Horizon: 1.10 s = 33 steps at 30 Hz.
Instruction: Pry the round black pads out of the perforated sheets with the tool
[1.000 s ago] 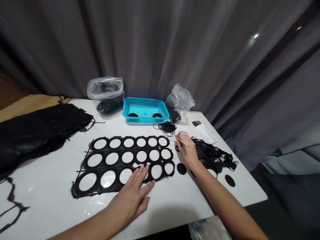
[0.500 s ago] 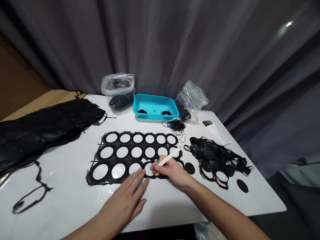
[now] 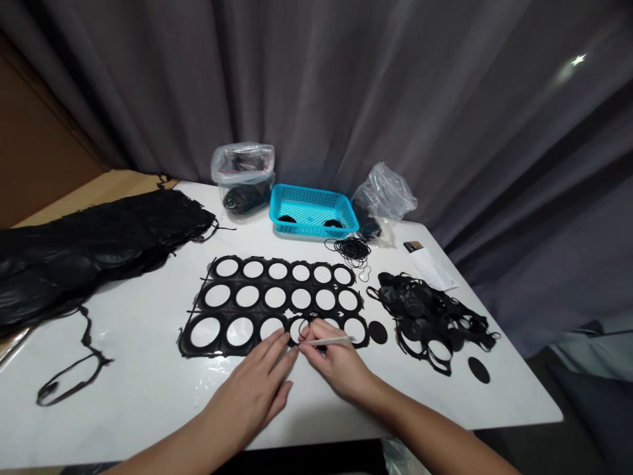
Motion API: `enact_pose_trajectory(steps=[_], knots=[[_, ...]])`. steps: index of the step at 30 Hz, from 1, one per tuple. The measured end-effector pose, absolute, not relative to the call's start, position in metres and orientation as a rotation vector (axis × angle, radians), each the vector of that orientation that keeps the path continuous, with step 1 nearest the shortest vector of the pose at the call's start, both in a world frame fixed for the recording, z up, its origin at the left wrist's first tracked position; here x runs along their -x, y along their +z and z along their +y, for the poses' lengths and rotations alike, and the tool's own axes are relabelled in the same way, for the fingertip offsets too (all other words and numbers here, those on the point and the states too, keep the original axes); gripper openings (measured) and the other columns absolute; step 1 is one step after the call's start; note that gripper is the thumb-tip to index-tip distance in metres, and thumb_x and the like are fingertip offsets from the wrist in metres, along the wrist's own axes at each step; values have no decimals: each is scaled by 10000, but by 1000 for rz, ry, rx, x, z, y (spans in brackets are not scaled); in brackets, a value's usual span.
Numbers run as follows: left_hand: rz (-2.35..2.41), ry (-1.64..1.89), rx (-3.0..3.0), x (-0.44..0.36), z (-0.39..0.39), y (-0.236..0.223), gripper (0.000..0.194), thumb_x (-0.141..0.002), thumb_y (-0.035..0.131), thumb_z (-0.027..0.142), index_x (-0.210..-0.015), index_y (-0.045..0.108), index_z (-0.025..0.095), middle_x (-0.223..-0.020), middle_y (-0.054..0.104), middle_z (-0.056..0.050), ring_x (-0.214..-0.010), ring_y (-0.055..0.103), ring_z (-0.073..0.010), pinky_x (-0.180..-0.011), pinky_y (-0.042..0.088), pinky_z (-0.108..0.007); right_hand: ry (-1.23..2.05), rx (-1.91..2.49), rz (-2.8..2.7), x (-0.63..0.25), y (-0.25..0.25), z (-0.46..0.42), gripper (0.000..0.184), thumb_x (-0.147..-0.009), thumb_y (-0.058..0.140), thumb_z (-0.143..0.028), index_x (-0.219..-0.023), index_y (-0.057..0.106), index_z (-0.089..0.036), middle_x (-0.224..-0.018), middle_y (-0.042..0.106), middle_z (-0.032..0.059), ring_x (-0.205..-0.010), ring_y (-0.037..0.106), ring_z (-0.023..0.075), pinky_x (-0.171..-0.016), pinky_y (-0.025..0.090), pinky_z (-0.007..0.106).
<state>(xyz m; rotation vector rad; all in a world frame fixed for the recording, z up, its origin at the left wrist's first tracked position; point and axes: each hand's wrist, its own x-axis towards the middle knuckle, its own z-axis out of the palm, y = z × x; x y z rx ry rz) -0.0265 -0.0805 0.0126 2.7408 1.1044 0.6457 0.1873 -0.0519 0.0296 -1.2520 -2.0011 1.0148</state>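
Note:
A black sheet (image 3: 222, 340) with rows of round holes lies on the white table, the tabletop showing through the holes. My left hand (image 3: 257, 389) rests flat on its near edge, fingers stretched out and holding nothing. Beside it, my right hand (image 3: 341, 369) pinches a slim white pen-like tool (image 3: 329, 341), held low and nearly level over a hole in the near row. A thin black cord (image 3: 303, 323) loops near the right fingertips; whether they grip it too I cannot tell. The tool's tip is too small to make out.
A blue basket (image 3: 314, 229) holds a few black pieces, between two clear plastic bags (image 3: 242, 173) (image 3: 388, 191). A black cord coil (image 3: 353, 249) lies in front. Black scraps (image 3: 420, 303) and loose discs (image 3: 479, 370) lie right; a black sheet stack (image 3: 99, 231) lies left.
The white tool has swung from slanting up and right to lying nearly level. My right hand has turned with it, while my left hand stays flat. The whole view has shifted slightly.

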Motion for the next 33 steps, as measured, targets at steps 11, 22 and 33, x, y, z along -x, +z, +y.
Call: enact_pose_trajectory(steps=[11,22,33], knots=[[1112,615,-2793,26,-79,12,430,-938,495,162,-1366,542,147,-1325,613,-116,-1343,483,-300,-1095,459,-433,794,1157,-2194,-185,22,-59,129,-982,503,-165,-876,540,-228,-936,619,56,-879,560,209,-776,468,322],[1099,583,-2787,29,-79,16,392,-956,492,154,-1341,569,153,-1312,644,-85,-1333,501,-292,-1064,491,-420,895,1414,-1815,-221,48,8,206,-953,531,-278,-756,488,-234,-890,699,54,-875,635,234,-774,461,352],[1081,567,-2837,27,-79,15,399,-966,479,156,-1351,559,94,-1319,626,-132,-1338,483,-325,-1064,476,-453,1380,1302,-1684,-189,33,-42,180,-882,625,-226,-731,528,-215,-889,692,13,-901,637,191,-827,460,308]])
